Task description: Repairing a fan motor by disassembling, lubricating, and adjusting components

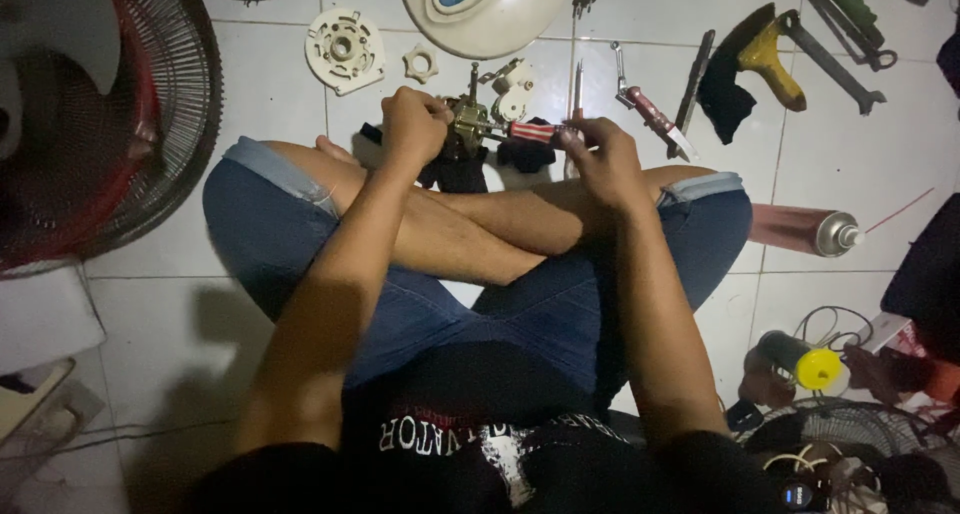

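While seated cross-legged on the white tile floor (150,314), holding a small brass-coloured fan motor assembly (468,124) just above the shins. Left hand (415,124) curled tight around the assembly's left side, fingers pinched on the metal. Right hand (600,154) closed in a fist on the red-striped handle of a screwdriver (530,132), shaft lying level and tip touching the assembly's right side. Dark cloth (460,169) directly below the assembly, draped over the legs.

Beyond the assembly — a round cream plastic motor cover (343,49), a small cream nut (420,64) and a cream gear housing (515,89), all near it on the tiles. Farther beyond, a white fan base (490,19). Right of the assembly: a knife (650,114), a yellow-handled tool (770,59), a wrench (835,64) — well apart, a spray can (805,232) lying on its side. Left of the assembly, well apart, a wire fan guard (170,124).
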